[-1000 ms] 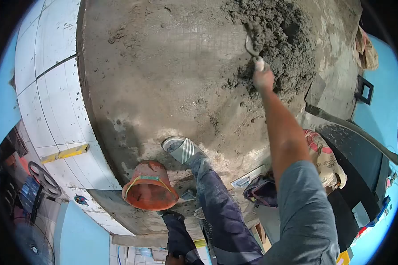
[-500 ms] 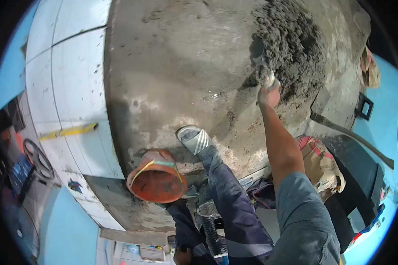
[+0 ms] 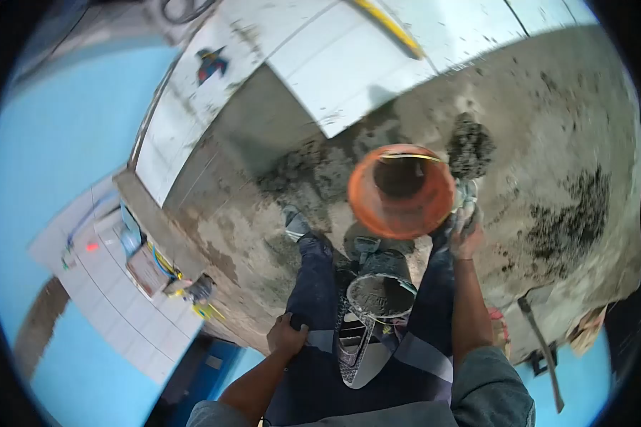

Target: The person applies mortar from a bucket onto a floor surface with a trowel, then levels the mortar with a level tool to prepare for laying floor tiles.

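While the right hand closes around the handle of a metal trowel, the blade carries a dark, lumpy clump of wet grey mortar held just beside the far right rim of a round orange plastic bucket. That bucket stands on the rough, mortar-smeared concrete floor in front of the person's knees, its dark inside showing and a thin yellow line running along its top edge. The left hand rests flat on the left thigh of the dark blue trousers, fingers curled loosely and holding nothing. Between the legs sits a smaller round container filled with grey mix, just nearer than the bucket. A grey shoe is planted to the left of the bucket. Smooth white floor tiles lie beyond the concrete, with a yellow bar across them. Scattered patches of dark mortar speckle the floor to the right. A long dark tool lies at the lower right. No writing is legible.
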`<state>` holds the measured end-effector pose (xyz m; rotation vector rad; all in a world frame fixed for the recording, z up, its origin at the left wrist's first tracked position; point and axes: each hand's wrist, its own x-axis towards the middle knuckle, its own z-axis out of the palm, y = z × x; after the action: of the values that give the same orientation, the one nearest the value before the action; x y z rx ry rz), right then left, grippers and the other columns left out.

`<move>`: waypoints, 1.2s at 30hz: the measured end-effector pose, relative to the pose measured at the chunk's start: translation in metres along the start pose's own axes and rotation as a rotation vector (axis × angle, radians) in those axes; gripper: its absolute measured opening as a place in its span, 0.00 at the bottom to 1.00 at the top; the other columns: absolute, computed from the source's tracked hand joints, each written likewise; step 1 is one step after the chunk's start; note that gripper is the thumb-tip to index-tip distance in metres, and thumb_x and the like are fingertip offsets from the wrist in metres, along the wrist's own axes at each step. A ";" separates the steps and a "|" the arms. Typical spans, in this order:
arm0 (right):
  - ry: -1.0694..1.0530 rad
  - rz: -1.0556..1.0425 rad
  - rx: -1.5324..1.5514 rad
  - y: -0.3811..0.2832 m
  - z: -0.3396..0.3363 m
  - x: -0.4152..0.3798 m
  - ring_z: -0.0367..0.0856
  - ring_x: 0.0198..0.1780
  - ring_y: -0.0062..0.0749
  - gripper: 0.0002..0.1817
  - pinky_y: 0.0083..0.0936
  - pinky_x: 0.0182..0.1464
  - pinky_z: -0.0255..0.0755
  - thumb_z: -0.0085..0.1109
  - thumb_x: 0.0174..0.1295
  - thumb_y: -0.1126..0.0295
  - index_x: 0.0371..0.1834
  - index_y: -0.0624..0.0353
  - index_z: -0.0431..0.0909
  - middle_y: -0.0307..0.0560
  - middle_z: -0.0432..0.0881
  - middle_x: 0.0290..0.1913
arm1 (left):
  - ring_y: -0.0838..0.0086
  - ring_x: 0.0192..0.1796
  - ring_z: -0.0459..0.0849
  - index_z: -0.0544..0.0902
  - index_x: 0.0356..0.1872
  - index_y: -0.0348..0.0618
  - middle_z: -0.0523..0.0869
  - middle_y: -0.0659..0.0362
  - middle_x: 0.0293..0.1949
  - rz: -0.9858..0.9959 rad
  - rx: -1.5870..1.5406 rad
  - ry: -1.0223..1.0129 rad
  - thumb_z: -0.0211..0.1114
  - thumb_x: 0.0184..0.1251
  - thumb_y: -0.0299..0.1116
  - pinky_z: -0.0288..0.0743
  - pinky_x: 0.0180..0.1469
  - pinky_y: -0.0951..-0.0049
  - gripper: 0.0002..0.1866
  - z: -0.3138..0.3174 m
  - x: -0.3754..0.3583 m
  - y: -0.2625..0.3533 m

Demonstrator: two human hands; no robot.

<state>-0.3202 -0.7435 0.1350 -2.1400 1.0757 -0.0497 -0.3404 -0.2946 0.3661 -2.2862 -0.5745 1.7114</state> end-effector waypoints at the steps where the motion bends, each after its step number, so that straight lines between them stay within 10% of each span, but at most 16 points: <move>1: -0.088 -0.070 0.120 -0.045 0.013 -0.008 0.87 0.48 0.62 0.23 0.44 0.50 0.80 0.62 0.73 0.55 0.60 0.64 0.79 0.63 0.87 0.47 | 0.53 0.70 0.78 0.75 0.73 0.44 0.76 0.49 0.71 0.000 -0.025 0.000 0.65 0.63 0.55 0.73 0.72 0.55 0.40 0.004 0.001 -0.011; 13: -0.783 -1.140 -0.286 -0.208 0.160 -0.057 0.87 0.42 0.56 0.25 0.45 0.43 0.79 0.68 0.63 0.57 0.59 0.60 0.80 0.56 0.86 0.47 | 0.49 0.71 0.76 0.74 0.72 0.40 0.73 0.48 0.74 0.077 -0.305 -0.060 0.64 0.65 0.53 0.74 0.70 0.50 0.38 0.021 0.000 -0.076; 19: -1.285 -1.344 -0.649 -0.236 0.216 -0.040 0.87 0.49 0.53 0.31 0.49 0.49 0.80 0.63 0.66 0.51 0.67 0.57 0.77 0.56 0.86 0.53 | 0.47 0.72 0.74 0.75 0.72 0.40 0.73 0.46 0.73 0.105 -0.444 -0.025 0.65 0.65 0.51 0.73 0.71 0.49 0.37 0.033 0.013 -0.095; 24: -1.452 -1.193 -0.936 -0.236 0.324 -0.020 0.87 0.49 0.51 0.30 0.48 0.52 0.80 0.54 0.72 0.44 0.69 0.53 0.78 0.54 0.86 0.53 | 0.46 0.70 0.75 0.77 0.69 0.40 0.74 0.45 0.71 0.119 -0.503 -0.011 0.66 0.64 0.50 0.73 0.70 0.49 0.36 0.030 0.026 -0.105; 28: -1.348 -0.343 -0.883 -0.204 0.405 0.020 0.87 0.45 0.56 0.26 0.48 0.48 0.78 0.57 0.70 0.59 0.70 0.51 0.72 0.57 0.86 0.37 | 0.46 0.74 0.71 0.73 0.73 0.42 0.70 0.46 0.74 0.108 -0.552 -0.107 0.65 0.66 0.51 0.71 0.72 0.46 0.37 0.024 0.037 -0.116; 32: -1.485 0.209 -0.578 -0.159 0.429 0.038 0.86 0.31 0.47 0.30 0.41 0.39 0.82 0.61 0.69 0.50 0.69 0.54 0.74 0.58 0.85 0.35 | 0.45 0.70 0.74 0.76 0.70 0.41 0.73 0.45 0.72 0.116 -0.587 -0.058 0.67 0.63 0.50 0.74 0.69 0.47 0.36 0.026 0.038 -0.122; 36: -1.785 -0.586 -0.499 -0.171 0.408 0.069 0.86 0.27 0.42 0.31 0.41 0.28 0.81 0.69 0.64 0.48 0.64 0.56 0.79 0.49 0.84 0.31 | 0.43 0.68 0.76 0.78 0.68 0.41 0.75 0.44 0.70 0.121 -0.565 -0.005 0.68 0.62 0.50 0.77 0.66 0.48 0.35 0.022 0.041 -0.122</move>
<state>-0.0213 -0.4860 -0.0768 -1.7299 -0.6340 1.6074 -0.3729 -0.1685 0.3739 -2.7358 -1.0543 1.7791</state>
